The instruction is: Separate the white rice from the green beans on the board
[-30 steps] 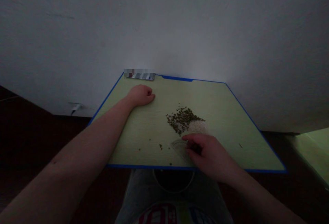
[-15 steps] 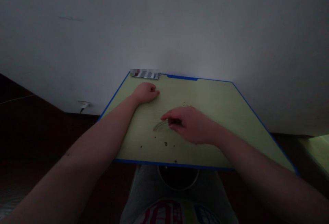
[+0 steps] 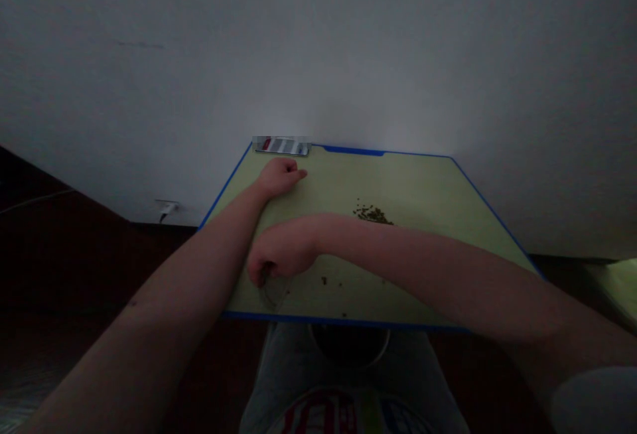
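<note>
Your right hand (image 3: 284, 248) is near the tabletop's (image 3: 423, 182) front left corner, its fingers closed on the clear protractor (image 3: 277, 291), whose long axis I cannot tell. From this tool, the few grains (image 3: 324, 281) lie to the right, near the front edge; the pile (image 3: 374, 214) is farther back, partly hidden by your forearm. Your left hand (image 3: 280, 177), farther from the grains, is curled near the back left corner; its contents I cannot tell.

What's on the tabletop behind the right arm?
Just past the right arm, a patch of small dark grains shows on the pale tabletop. Whatever the arm covers can't be seen.
</note>
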Demonstrator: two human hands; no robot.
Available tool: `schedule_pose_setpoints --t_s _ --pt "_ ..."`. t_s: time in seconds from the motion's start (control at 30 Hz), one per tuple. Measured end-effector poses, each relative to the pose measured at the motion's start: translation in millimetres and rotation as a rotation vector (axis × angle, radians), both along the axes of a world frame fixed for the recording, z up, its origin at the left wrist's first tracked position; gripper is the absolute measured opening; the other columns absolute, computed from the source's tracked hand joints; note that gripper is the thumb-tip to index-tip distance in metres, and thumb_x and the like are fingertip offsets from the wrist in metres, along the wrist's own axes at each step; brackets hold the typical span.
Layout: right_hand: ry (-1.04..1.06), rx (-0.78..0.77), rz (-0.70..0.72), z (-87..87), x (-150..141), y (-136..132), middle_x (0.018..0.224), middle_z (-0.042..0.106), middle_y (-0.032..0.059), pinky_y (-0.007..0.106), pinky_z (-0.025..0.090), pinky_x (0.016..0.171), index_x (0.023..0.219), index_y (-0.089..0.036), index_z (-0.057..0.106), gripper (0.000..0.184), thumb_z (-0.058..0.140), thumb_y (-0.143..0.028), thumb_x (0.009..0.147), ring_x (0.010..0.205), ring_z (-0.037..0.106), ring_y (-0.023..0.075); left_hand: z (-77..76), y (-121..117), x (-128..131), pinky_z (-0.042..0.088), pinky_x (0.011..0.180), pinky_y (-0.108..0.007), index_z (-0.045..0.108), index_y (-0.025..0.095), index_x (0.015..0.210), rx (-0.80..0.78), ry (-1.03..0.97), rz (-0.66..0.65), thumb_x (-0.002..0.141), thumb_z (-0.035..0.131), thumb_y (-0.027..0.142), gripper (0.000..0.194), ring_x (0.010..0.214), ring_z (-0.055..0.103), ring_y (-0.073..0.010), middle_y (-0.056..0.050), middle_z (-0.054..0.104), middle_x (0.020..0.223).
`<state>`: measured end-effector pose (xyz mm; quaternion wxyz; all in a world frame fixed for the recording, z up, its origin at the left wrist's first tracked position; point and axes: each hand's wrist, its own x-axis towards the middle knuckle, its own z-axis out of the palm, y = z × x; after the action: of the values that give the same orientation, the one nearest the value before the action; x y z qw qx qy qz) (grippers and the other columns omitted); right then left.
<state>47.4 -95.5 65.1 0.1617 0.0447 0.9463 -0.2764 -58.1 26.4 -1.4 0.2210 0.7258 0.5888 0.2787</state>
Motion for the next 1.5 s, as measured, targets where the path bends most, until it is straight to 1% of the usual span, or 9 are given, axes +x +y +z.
schedule_pose_setpoints --t_s 0.13,0.4,0.6,0.87,1.07,1.17,1.3,1.37,1.5 --pt "-0.061 0.028 -0.046 3.4 26.0 -0.2 0.107 0.078 0.0031 0.026 0.047 0.078 0.108 -0.016 0.076 0.038 0.059 0.005 0.082 0.090 0.069 0.0170 -2.2 1.5 -0.8 0.024 0.056 -0.030 0.039 0.022 0.052 0.021 0.016 -0.022 0.076 0.062 0.042 0.039 0.053 0.033 -0.0118 0.005 0.033 0.049" --pt "-0.097 0.087 -0.218 5.4 64.0 -12.9 0.108 0.078 0.0054 0.028 0.045 0.077 0.116 -0.018 0.075 0.037 0.061 -0.005 0.084 0.089 0.068 0.0191 1.0 -2.3 1.8 0.025 0.055 -0.030 0.041 0.022 0.053 0.017 0.050 -0.030 0.075 0.062 0.043 0.037 0.054 0.034 -0.0120 0.004 0.036 0.049" --pt "-0.110 0.115 -0.346 7.2 90.0 -27.1 0.102 0.078 0.0060 0.027 0.044 0.073 0.115 -0.019 0.076 0.034 0.063 -0.011 0.085 0.085 0.069 0.0188 2.8 -3.7 2.4 0.025 0.056 -0.031 0.042 0.022 0.053 0.028 0.079 -0.022 0.075 0.062 0.043 0.036 0.055 0.036 -0.0126 0.004 0.037 0.049" --pt "-0.106 0.111 -0.467 7.8 113.1 -45.4 0.095 0.079 0.0065 0.026 0.043 0.068 0.109 -0.019 0.077 0.030 0.064 -0.013 0.083 0.081 0.069 0.0184 2.4 -3.7 3.7 0.026 0.056 -0.032 0.042 0.022 0.052 0.027 0.118 -0.018 0.075 0.062 0.042 0.036 0.054 0.037 -0.0131 0.003 0.038 0.049" --pt "-0.014 0.120 -0.513 15.6 114.9 -43.4 0.098 0.078 0.0075 0.027 0.045 0.074 0.113 -0.016 0.075 0.032 0.064 -0.011 0.083 0.085 0.069 0.0193 1.2 -3.8 3.0 0.026 0.056 -0.031 0.044 0.022 0.053 0.039 0.129 -0.033 0.075 0.061 0.044 0.035 0.055 0.038 -0.0137 0.002 0.040 0.050" --pt "0.083 0.062 -0.426 20.4 90.5 -37.5 0.101 0.077 0.0055 0.027 0.046 0.079 0.113 -0.016 0.074 0.032 0.061 -0.006 0.086 0.089 0.068 0.0181 3.3 -6.1 3.8 0.026 0.056 -0.031 0.044 0.022 0.053 0.033 0.125 -0.029 0.074 0.061 0.044 0.035 0.056 0.038 -0.0137 0.002 0.040 0.050" --pt "0.031 -0.112 -0.093 16.9 43.0 -33.8 0.105 0.077 0.0017 0.021 0.046 0.080 0.106 -0.015 0.073 0.033 0.055 0.004 0.085 0.091 0.068 0.0126 4.8 -7.2 4.3 0.026 0.056 -0.031 0.043 0.022 0.053 0.011 0.124 -0.018 0.074 0.061 0.044 0.036 0.055 0.037 -0.0137 0.002 0.038 0.048" --pt "-0.007 -0.085 0.018 11.8 27.2 -34.0 0.102 0.077 0.0012 0.022 0.047 0.078 0.098 -0.016 0.074 0.029 0.056 0.003 0.086 0.088 0.067 0.0132 4.2 -6.3 3.9 0.026 0.056 -0.031 0.042 0.022 0.052 0.013 0.120 -0.018 0.074 0.061 0.043 0.036 0.055 0.037 -0.0138 0.002 0.038 0.048" --pt "-0.095 -0.089 0.035 4.1 27.1 -35.9 0.096 0.078 -0.0021 0.024 0.047 0.077 0.088 -0.020 0.076 0.031 0.059 0.004 0.081 0.085 0.067 0.0139 2.2 -4.0 3.0 0.026 0.057 -0.032 0.043 0.022 0.051 0.031 0.106 -0.028 0.074 0.062 0.043 0.036 0.057 0.038 -0.0146 0.001 0.040 0.049"
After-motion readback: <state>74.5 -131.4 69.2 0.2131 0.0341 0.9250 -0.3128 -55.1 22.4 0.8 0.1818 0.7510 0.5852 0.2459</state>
